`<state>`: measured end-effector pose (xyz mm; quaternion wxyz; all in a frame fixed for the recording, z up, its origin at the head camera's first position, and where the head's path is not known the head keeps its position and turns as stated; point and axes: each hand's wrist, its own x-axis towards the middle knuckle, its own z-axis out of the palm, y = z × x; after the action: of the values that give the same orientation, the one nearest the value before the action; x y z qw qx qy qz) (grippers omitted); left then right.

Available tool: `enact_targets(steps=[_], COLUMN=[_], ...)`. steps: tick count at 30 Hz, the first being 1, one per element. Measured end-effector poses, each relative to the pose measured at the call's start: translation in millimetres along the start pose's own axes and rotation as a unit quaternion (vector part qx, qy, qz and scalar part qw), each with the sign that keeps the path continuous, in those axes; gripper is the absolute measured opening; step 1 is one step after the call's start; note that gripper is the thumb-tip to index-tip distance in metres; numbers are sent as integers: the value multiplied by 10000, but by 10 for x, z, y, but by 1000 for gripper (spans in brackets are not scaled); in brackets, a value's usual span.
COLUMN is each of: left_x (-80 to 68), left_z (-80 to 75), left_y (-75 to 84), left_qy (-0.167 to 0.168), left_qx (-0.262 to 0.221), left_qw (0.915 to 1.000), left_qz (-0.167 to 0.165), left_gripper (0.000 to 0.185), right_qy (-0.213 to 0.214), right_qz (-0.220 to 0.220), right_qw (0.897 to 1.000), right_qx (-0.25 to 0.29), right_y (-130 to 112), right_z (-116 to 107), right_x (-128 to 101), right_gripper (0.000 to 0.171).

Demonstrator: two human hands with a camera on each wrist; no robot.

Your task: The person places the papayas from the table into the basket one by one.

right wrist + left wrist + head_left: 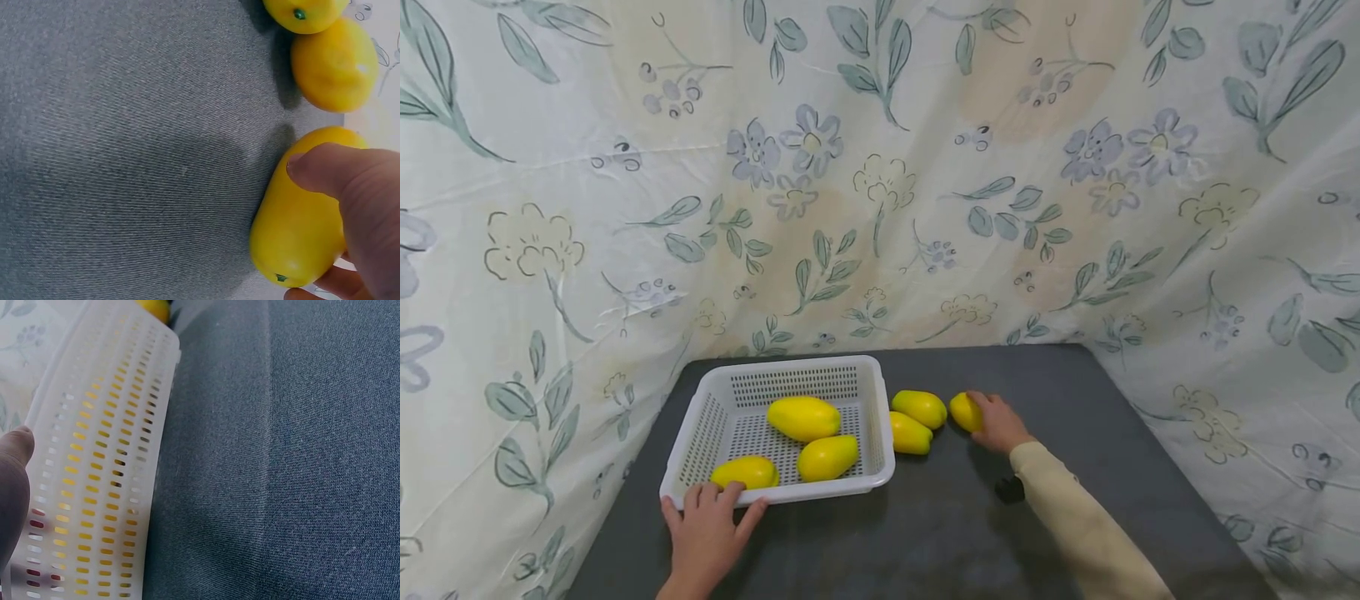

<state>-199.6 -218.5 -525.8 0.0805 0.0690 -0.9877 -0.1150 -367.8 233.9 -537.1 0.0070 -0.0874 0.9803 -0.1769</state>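
Note:
A white perforated basket [700, 433] sits on a dark grey table and holds three yellow fruits [803, 417]. My left hand [706, 523] rests on the basket's near rim, fingers spread over the edge; the left wrist view shows a finger [12, 487] against the basket wall [100, 469]. To the right of the basket lie two more yellow fruits [919, 407] side by side. My right hand [996, 421] grips a third loose yellow fruit [965, 412] on the table, with the thumb [325, 169] curled over that fruit [300, 231].
Floral cloth [880, 167] hangs behind and on both sides of the grey table [1075, 400]. Bare table surface lies right of my right arm and in front of the basket. A small black object [1009, 489] sits under my right sleeve.

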Motion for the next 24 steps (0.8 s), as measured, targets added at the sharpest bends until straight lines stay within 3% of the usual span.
enact_targets(steps=[24], left_x=[9], left_z=[-10], left_y=[7], left_qy=[17], left_qx=[-23], left_qw=[10000], left_qz=[-6], left_gripper=[57], right_qy=[-118], right_qz=[100], right_qw=[9997], right_qx=[195], right_y=[25], right_z=[-17], right_x=[-82], right_gripper=[83])
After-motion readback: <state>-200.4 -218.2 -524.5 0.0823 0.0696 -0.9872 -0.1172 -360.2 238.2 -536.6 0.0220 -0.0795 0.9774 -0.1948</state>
